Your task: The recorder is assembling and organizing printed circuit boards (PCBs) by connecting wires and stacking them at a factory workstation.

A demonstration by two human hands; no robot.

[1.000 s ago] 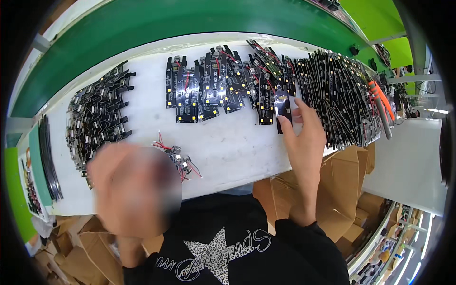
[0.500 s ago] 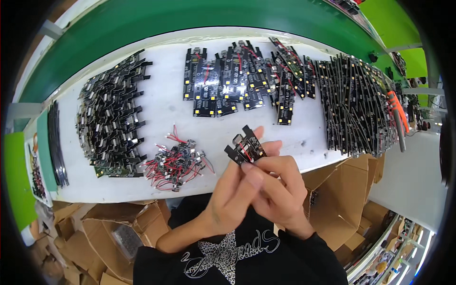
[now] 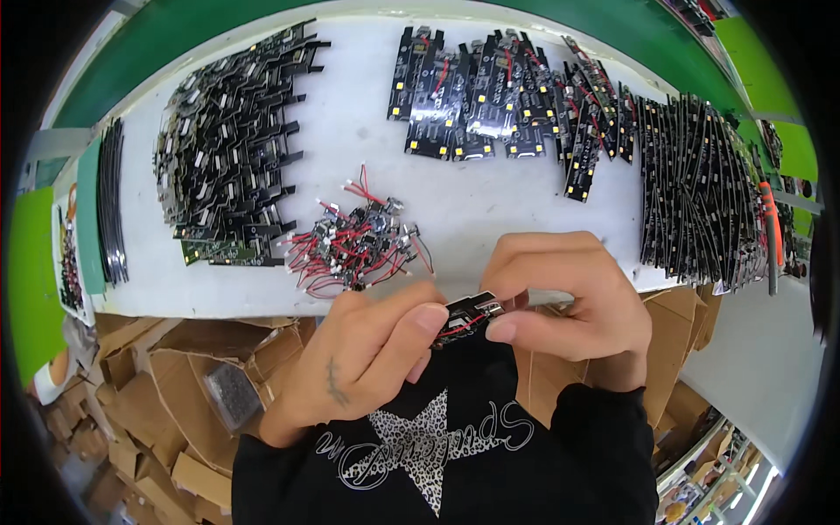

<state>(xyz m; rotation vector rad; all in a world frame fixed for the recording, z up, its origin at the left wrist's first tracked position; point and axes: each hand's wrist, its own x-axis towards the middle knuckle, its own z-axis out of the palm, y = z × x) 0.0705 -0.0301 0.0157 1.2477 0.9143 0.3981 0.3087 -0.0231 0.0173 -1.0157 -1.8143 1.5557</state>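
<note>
Between my hands, close in front of my chest, is a black circuit board (image 3: pixel 464 317) with a red wire and a silver connector at its right end. My left hand (image 3: pixel 372 350) is closed on the board's left part, thumb on top, hiding much of it. My right hand (image 3: pixel 573 297) pinches the right end by the silver connector with thumb and forefinger. Beyond my hands lies a loose heap of small modules with red and black wires (image 3: pixel 359 245).
On the white table (image 3: pixel 350 96), stacked black boards (image 3: pixel 232 149) stand at left and more (image 3: pixel 700 192) at right. Boards with red wires (image 3: pixel 481 96) lie at the back middle. Black strips (image 3: pixel 112 201) sit far left. Cardboard boxes (image 3: pixel 188 394) stand below the table edge.
The board has come nearer my body and turned, its connector end now toward the right. My right hand has shifted to that end. The view of the table has moved too.
</note>
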